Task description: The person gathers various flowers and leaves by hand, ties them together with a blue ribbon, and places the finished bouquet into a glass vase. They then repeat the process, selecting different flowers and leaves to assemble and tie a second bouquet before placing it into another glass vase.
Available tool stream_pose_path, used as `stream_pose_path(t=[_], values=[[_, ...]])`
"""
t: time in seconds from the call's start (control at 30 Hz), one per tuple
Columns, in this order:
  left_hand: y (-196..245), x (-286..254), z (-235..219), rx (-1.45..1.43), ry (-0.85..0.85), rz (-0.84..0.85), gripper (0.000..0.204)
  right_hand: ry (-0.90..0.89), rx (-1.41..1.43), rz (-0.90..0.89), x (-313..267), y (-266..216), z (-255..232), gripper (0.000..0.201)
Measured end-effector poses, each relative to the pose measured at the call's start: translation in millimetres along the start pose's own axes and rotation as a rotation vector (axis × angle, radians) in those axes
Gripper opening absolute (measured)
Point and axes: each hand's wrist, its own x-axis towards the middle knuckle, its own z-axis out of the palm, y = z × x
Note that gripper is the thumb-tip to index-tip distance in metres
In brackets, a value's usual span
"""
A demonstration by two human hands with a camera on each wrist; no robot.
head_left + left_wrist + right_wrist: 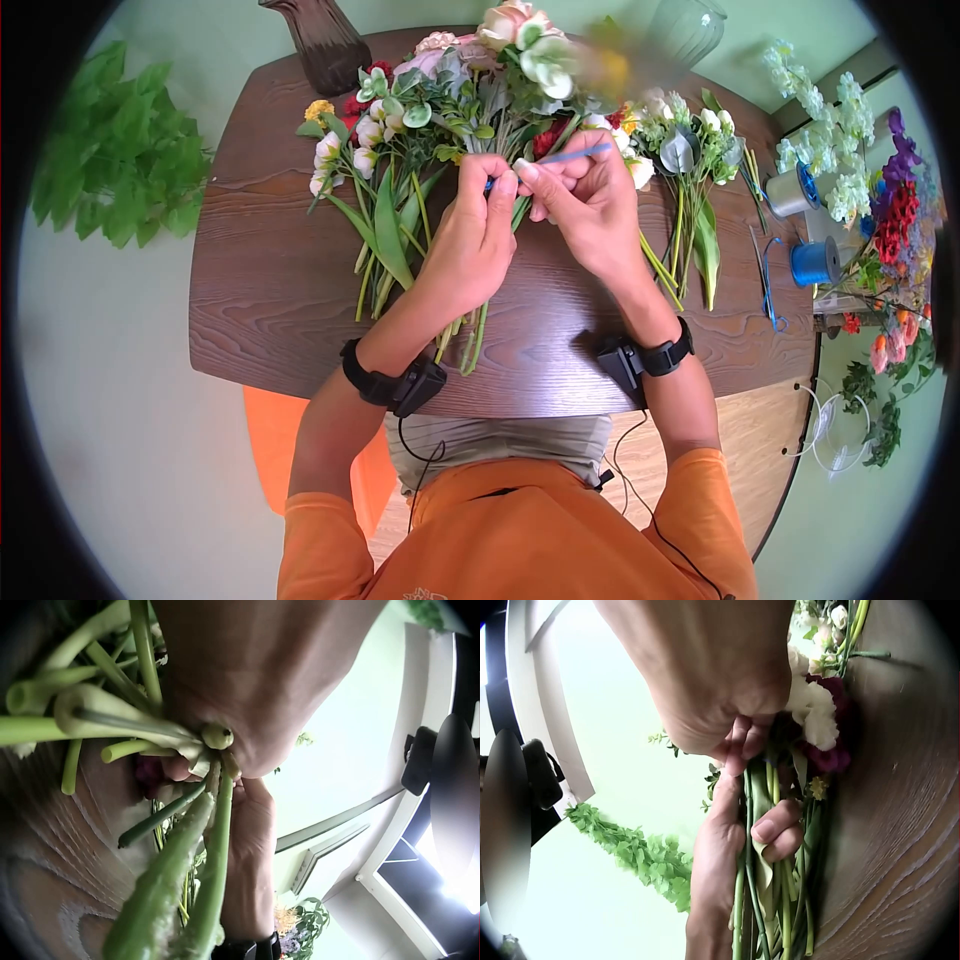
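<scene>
A large bouquet (450,105) of pink, white and red flowers with greenery lies across the table, its stems toward the person. My left hand (475,245) grips the bouquet's stems (786,915), its fingers curled round them in the right wrist view. Close against it, my right hand (595,215) pinches a blue ribbon (582,153) at the stems, and one end of the ribbon sticks out past the fingers. In the left wrist view cut stem ends (169,877) fill the foreground and partly hide both hands' fingertips.
On the brown wooden table (540,350), a smaller bunch of white flowers (690,135) lies to the right. Beyond it stand a blue ribbon spool (815,262) and a pale spool (792,190). A dark vase (325,50) and a clear glass vase (690,28) are at the back.
</scene>
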Motion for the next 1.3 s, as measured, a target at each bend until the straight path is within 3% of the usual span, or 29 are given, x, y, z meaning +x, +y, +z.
stream_pose_path(t=[0.17,0.27,0.33,0.53,0.63,0.83,0.93,1.0,1.13,1.3], values=[[12,-2,0,-0.055,-0.048,-0.143,0.020,0.076,-0.112,-0.063,-6,-2,5,0.022],[12,-2,0,-0.076,-0.007,-0.119,0.019,0.063,-0.258,-0.100,-9,-11,6,0.014],[14,-2,-1,-0.057,-0.005,-0.103,0.018,-0.047,-0.671,-0.346,-10,-24,5,0.016],[7,-3,1,-0.017,-0.033,-0.027,0.017,-0.044,-0.726,-0.319,-15,-33,8,0.018],[8,-4,1,0.010,-0.027,-0.082,0.018,-0.059,-0.778,-0.442,-15,-28,5,0.014],[2,-5,2,0.078,-0.026,-0.040,0.019,-0.083,-0.675,-0.236,-14,-30,-1,0.008],[1,-5,2,0.088,-0.045,-0.067,0.020,-0.170,-0.628,-0.117,-12,-39,-14,0.011],[2,-5,2,0.115,-0.010,-0.048,0.024,-0.368,-0.550,0.046,-10,-44,-23,0.015],[4,-6,3,0.104,-0.017,-0.039,0.024,-0.437,-0.539,0.039,-6,-43,-28,0.015],[5,-6,3,0.088,-0.021,-0.036,0.024,-0.314,-0.621,0.077,-8,-44,-22,0.011]])
